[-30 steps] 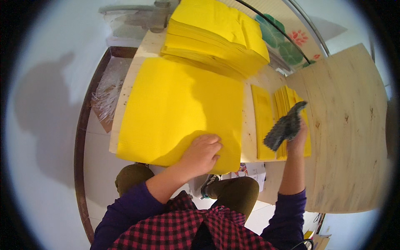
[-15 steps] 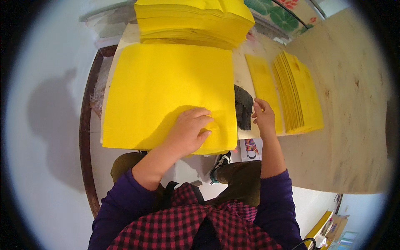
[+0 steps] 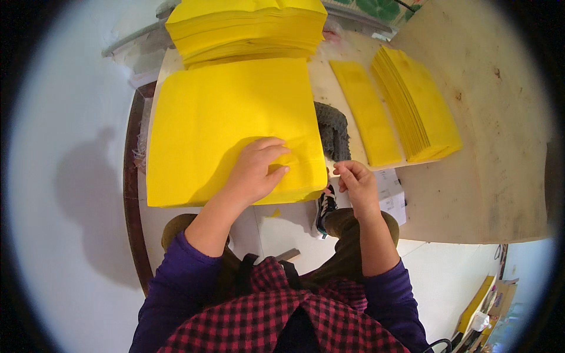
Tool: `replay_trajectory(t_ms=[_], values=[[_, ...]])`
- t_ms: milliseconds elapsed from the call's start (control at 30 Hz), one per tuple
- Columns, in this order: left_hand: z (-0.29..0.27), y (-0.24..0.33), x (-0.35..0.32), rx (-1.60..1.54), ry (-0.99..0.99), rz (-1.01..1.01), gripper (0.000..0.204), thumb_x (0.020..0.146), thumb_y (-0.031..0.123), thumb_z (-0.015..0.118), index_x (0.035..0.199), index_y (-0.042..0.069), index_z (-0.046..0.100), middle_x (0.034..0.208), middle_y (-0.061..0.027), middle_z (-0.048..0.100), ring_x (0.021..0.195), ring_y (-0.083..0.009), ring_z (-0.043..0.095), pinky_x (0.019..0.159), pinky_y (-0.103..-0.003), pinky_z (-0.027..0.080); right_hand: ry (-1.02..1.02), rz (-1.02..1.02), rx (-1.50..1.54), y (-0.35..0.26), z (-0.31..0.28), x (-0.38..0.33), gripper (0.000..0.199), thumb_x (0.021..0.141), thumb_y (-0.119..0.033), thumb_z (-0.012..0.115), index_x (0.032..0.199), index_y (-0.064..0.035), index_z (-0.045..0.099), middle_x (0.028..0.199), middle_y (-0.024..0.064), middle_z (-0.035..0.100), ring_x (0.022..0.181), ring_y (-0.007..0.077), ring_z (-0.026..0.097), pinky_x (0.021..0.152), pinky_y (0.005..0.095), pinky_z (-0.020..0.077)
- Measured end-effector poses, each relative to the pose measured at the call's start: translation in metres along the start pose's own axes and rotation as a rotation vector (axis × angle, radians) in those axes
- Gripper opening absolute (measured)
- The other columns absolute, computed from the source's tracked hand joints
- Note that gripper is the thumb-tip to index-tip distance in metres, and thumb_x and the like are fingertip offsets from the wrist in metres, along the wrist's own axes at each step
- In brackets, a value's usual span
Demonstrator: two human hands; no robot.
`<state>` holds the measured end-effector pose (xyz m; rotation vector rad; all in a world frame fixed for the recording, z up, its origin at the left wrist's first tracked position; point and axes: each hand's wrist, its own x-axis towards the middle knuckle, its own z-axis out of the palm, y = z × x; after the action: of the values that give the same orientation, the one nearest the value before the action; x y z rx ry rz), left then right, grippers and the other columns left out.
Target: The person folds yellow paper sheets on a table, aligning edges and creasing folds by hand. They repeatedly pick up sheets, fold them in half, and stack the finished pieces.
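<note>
The left hand [image 3: 257, 169] lies flat with fingers spread on the near right corner of the big yellow sheet [image 3: 229, 126], while the right hand [image 3: 356, 183], fingers loosely pinched and seemingly empty, hovers just right of that corner.

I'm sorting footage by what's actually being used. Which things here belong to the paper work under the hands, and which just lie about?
In use:
left hand pressing the big yellow sheet
right hand by the dark grey cloth
folded yellow strips
yellow paper pile

Lying about:
white printed paper
clear plastic wrap
</note>
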<state>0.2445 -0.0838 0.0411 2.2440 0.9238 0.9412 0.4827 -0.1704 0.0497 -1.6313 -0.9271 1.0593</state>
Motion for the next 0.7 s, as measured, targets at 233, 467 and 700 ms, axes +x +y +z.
replay_trajectory(t_ms=[233, 467, 700], values=[[0.001, 0.002, 0.003, 0.014, -0.056, -0.058, 0.034, 0.077, 0.013, 0.071, 0.108, 0.004, 0.064, 0.120, -0.0147, 0.060, 0.114, -0.0344, 0.054, 0.100, -0.041, 0.041, -0.272, -0.059, 0.119, -0.001, -0.008, 0.026, 0.019, 0.092, -0.016, 0.064, 0.103, -0.0012, 0.060, 0.083, 0.0006, 0.061, 0.073, 0.0081, 0.056, 0.065, 0.0229, 0.0448], [-0.005, 0.011, 0.007, 0.026, -0.109, -0.122, 0.038, 0.078, 0.013, 0.071, 0.114, 0.004, 0.062, 0.124, -0.0152, 0.057, 0.117, -0.0348, 0.051, 0.101, -0.041, 0.040, -0.358, 0.076, 0.225, 0.001, 0.001, 0.025, 0.037, 0.080, -0.006, 0.075, 0.109, -0.0008, 0.052, 0.089, 0.0031, 0.058, 0.074, 0.0078, 0.053, 0.067, 0.0233, 0.0481], [-0.011, 0.036, 0.019, 0.085, -0.138, -0.138, 0.037, 0.077, 0.008, 0.071, 0.113, 0.004, 0.064, 0.120, -0.0138, 0.057, 0.113, -0.0325, 0.053, 0.099, -0.039, 0.042, -0.395, 0.093, 0.207, -0.006, 0.006, 0.025, 0.040, 0.077, -0.003, 0.077, 0.108, -0.0008, 0.052, 0.082, 0.0018, 0.054, 0.071, 0.0052, 0.052, 0.052, 0.0235, 0.0535]])
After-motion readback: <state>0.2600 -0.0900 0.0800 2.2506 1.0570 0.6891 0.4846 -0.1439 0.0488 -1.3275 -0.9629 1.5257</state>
